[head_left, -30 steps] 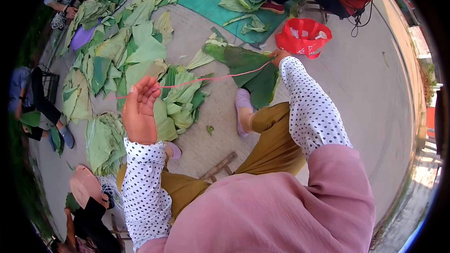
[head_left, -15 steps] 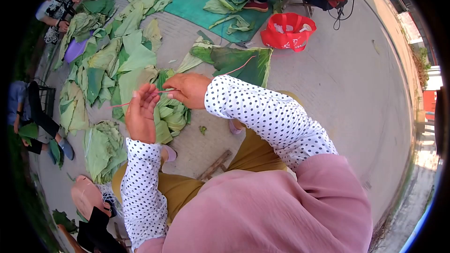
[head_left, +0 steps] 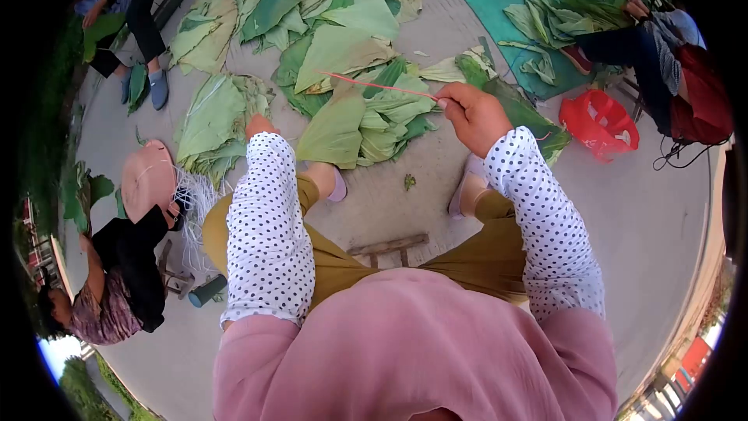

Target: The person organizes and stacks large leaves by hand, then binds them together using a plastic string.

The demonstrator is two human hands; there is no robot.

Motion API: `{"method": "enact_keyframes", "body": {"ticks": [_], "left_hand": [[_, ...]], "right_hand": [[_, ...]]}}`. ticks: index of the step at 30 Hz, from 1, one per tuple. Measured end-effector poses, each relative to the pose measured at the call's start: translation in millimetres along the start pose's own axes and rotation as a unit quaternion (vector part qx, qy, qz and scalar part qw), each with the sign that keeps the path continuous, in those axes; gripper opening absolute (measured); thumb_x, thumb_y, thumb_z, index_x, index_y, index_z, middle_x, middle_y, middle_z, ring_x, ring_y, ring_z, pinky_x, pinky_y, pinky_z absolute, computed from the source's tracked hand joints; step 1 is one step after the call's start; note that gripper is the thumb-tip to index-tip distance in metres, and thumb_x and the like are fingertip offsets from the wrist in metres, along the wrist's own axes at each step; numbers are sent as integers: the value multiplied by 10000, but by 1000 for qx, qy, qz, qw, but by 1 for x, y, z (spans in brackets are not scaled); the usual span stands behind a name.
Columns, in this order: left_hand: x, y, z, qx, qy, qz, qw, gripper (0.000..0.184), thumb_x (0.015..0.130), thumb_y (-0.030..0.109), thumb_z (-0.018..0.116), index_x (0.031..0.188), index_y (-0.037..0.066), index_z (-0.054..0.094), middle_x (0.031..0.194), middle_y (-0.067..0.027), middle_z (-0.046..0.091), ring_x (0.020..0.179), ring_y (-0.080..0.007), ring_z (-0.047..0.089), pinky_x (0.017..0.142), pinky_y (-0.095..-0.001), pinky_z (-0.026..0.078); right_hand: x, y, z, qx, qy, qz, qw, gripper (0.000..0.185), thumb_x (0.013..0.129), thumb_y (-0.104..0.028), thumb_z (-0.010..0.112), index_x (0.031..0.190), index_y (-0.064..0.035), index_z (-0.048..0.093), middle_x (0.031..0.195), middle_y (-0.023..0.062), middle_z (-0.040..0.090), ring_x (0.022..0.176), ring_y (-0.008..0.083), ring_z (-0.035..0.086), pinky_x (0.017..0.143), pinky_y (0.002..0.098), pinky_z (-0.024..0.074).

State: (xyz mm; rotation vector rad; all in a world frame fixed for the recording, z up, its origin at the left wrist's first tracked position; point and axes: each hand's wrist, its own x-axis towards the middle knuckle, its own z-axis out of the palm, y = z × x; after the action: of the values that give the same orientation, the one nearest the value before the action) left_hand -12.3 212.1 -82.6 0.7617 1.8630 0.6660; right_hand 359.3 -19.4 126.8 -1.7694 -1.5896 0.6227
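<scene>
My right hand [head_left: 477,118] pinches a thin pink string [head_left: 382,86], whose free length reaches left above the leaves. A short bit of string also shows to the right of that wrist. My left hand [head_left: 260,125] is low beside a bundle of large green leaves [head_left: 214,117]; the sleeve hides most of it, and its fingers cannot be made out. Between my hands lies a heap of folded leaves [head_left: 335,129] on the ground. More leaves [head_left: 530,117] lie partly behind my right hand.
A red bag [head_left: 598,121] stands at the right, near a seated person [head_left: 623,47]. Other people sit at the upper left and lower left. A pink hat [head_left: 148,179], white strands [head_left: 199,214], a green cylinder [head_left: 208,291] and a wooden stool [head_left: 389,245] are nearer me.
The view has swung left. My left hand has left the string and moved down to the leaf bundle. My right hand has drawn back to the right, still holding the string.
</scene>
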Motion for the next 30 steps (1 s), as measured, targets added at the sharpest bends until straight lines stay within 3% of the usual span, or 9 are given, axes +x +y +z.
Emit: {"method": "enact_keyframes", "body": {"ticks": [2,5,11,14,17,18,20,24,30], "left_hand": [[7,-45,4,69,2,-95,993,332,928,212,485,1163,-17,531,1152,-110,606,1025,-249,570,888,-396,454],[11,-88,16,103,-38,-201,974,303,906,174,499,1148,-4,535,1131,-115,612,978,-254,582,859,-396,467],[51,-107,36,24,-81,-241,967,268,862,96,528,1118,21,541,1088,-123,623,886,-266,606,801,-397,493],[78,-86,45,-103,-112,-185,971,265,840,58,542,1104,34,544,1066,-127,628,840,-271,618,772,-397,506],[-23,1,62,-325,-57,62,942,341,840,-18,522,1178,24,510,1134,-104,596,990,-267,597,864,-380,504],[-36,14,63,-327,-62,77,940,341,840,-18,522,1178,24,510,1134,-104,596,990,-267,597,864,-380,504],[-57,39,65,-394,-200,129,888,337,841,-46,497,1170,27,500,1114,-112,586,988,-254,591,869,-373,494],[-118,78,65,-289,-287,252,878,397,833,-73,484,1210,45,450,1168,-99,551,1068,-237,550,923,-381,454],[-217,131,35,-168,-341,247,891,386,867,-22,516,1237,56,435,1144,-86,573,1018,-186,562,851,-339,483]], "right_hand": [[2,-1,3,-5,-26,12,1000,130,866,-68,559,977,-24,611,883,165,629,803,347,612,702,392,491],[5,-6,3,-2,-45,18,999,136,897,-35,543,1011,-4,609,871,134,600,724,237,590,670,312,472],[9,-5,12,-36,-63,4,997,132,886,-32,549,1002,-8,608,873,142,605,749,282,601,689,335,485],[11,-6,11,-43,-68,7,997,121,875,-42,558,985,-27,608,899,152,617,781,324,609,694,371,492],[10,-3,9,-49,-46,-5,998,107,867,-58,564,965,-47,606,923,160,626,812,356,615,699,408,495],[8,-1,9,-52,-36,-7,998,102,868,-63,561,960,-50,603,923,161,624,816,360,612,700,413,492],[5,1,5,-51,-16,-19,998,122,863,-45,569,977,-30,609,915,163,623,809,346,614,706,392,493],[-3,5,-2,-47,44,-37,997,132,857,-29,576,981,-9,618,906,167,624,810,335,615,712,375,493],[-15,-7,-21,-33,100,-59,993,116,877,-108,552,960,-46,605,902,168,623,832,363,603,717,425,485]]}}
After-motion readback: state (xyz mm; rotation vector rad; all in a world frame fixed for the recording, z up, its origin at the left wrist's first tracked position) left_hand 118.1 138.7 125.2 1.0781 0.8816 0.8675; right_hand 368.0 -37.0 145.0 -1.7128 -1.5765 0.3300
